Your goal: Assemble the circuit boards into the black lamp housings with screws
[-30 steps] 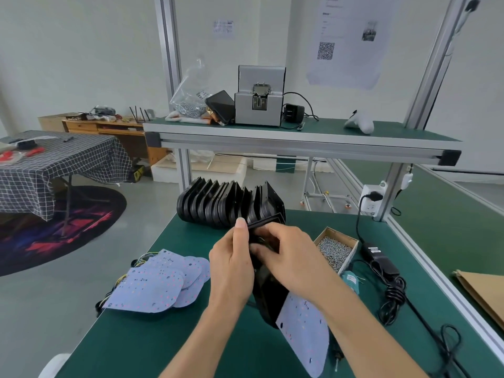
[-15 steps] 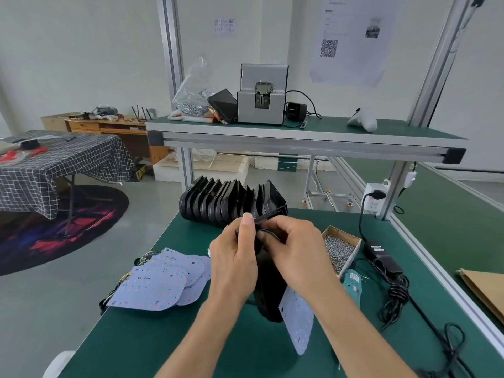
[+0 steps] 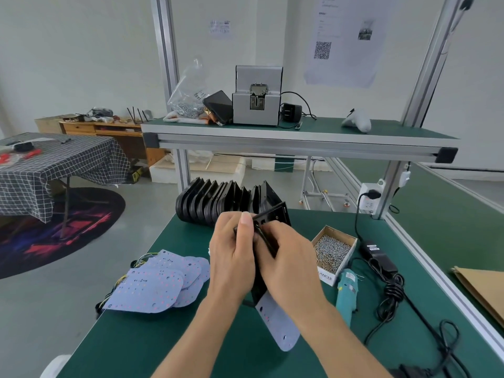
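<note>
Far left, off the bench: checkered table (image 3: 58, 165) and dark round rug (image 3: 54, 227), well apart from the green workbench (image 3: 152, 345). Bench's left edge runs diagonally; stack of loose circuit boards (image 3: 155, 285) lies just inside it, wires spilling toward the edge. Bare mat in front of the stack, near corner. Row of black lamp housings (image 3: 215, 204) stands on edge at the back edge, under the upper shelf (image 3: 294, 137).

Centre: left hand (image 3: 231, 266) grips one black lamp housing (image 3: 272, 215), thumb up along its top rim, fingers curled behind. Right hand (image 3: 289, 266) has fingers curled onto the same housing from the right; what the fingertips pinch, can't tell. A circuit board (image 3: 278, 323) hangs below the hands, tilted, lower tip near the mat.

Right: box of screws (image 3: 334, 248) just beside right hand, teal electric screwdriver (image 3: 347, 294) in front of it, black cable (image 3: 392, 293) coiled beyond, aluminium rail at right edge.

Versus earlier frames: housing raised and tipped more upright, hands closer together, hanging board turned narrower. Everything else on the bench unmoved.
</note>
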A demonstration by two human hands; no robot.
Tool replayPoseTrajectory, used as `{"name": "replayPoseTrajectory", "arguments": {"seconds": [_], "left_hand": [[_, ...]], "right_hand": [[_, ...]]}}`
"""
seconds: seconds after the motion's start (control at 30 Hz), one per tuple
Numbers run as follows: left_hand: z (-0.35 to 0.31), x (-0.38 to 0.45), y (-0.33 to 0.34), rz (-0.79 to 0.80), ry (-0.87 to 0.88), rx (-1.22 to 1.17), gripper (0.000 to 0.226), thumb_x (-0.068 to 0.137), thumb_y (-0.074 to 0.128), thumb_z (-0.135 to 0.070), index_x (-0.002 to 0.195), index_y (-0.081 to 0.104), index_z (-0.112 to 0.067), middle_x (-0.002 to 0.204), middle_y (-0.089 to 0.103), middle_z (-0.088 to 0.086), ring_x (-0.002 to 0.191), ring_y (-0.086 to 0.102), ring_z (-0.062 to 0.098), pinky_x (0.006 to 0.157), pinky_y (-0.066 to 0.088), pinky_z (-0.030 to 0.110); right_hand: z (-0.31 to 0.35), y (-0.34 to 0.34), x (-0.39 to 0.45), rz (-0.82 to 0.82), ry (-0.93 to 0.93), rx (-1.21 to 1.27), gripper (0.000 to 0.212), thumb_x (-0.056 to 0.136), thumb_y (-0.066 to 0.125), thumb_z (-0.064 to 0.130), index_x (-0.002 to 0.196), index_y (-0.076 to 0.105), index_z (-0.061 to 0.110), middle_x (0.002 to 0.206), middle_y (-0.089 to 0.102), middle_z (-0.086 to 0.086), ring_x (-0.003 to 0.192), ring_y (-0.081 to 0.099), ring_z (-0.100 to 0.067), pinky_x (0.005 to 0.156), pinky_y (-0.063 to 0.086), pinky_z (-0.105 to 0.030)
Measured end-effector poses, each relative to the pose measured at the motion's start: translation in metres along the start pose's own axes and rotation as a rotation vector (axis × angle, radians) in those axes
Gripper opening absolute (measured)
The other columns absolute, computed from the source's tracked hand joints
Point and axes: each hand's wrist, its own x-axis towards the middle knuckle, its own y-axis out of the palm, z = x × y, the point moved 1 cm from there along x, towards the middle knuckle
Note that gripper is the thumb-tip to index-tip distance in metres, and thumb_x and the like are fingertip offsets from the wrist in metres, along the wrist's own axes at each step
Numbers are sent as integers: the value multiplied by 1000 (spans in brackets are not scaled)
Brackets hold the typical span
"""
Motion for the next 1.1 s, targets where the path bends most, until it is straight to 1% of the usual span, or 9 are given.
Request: {"name": "replayPoseTrajectory", "arguments": {"seconds": [0.2,0.37,0.67,0.8,0.87,0.93,1.0,1.07,1.1], "left_hand": [[-6,-2,4,-19,37,-6,48,101,34,-58,85,68,-27,105,60,-13,103,63,11,81,44,14],[-7,-4,4,-18,62,-9,46,102,34,-56,87,68,-29,105,61,-14,106,62,12,84,44,13],[-3,-6,7,44,34,7,51,99,35,-60,90,71,-26,101,59,-12,101,62,13,82,45,16],[-3,-2,7,52,-69,-50,50,97,32,-69,92,70,-37,99,62,-7,96,63,8,83,48,22],[3,0,3,59,-149,-96,67,96,31,-74,96,64,-17,105,62,16,90,62,18,86,53,37],[7,0,0,104,-222,-145,85,94,31,-81,106,58,-1,105,65,19,97,63,31,96,52,52],[7,-1,-1,97,-286,-206,90,85,36,-91,106,64,-7,106,72,5,104,67,21,102,50,53],[4,1,0,103,-360,-293,89,76,42,-96,122,71,-25,126,71,-15,122,62,2,112,44,46],[2,2,2,147,-411,-369,97,75,45,-96,134,67,-23,138,67,-7,133,58,11,117,40,49]], "right_hand": [[0,-3,-3,-99,131,211,10,97,71,32,89,67,33,83,71,23,79,68,-2,66,48,-13],[0,-5,-2,-101,91,208,9,96,71,27,96,77,35,86,73,20,84,70,-4,72,54,-24],[2,-14,9,234,83,21,29,101,53,34,79,67,22,66,64,5,65,58,-16,60,47,-37],[2,-19,-1,-29,-46,52,15,99,61,27,102,76,29,88,73,16,82,67,-5,73,51,-23],[-7,-24,-4,-250,-149,30,18,96,63,23,108,76,19,103,70,10,97,65,-3,85,49,-18],[-23,-32,-2,-313,-94,-10,24,96,66,27,118,72,19,119,60,9,115,58,-3,100,41,-17],[-36,-38,8,-37,191,195,35,99,69,35,132,63,25,128,59,15,123,56,0,106,41,-21],[-46,-40,10,278,367,483,21,105,61,31,122,71,24,121,74,10,118,67,-10,99,50,-25],[-47,-41,10,338,392,532,21,108,56,29,114,75,23,115,78,5,113,71,-15,92,53,-26]]}}
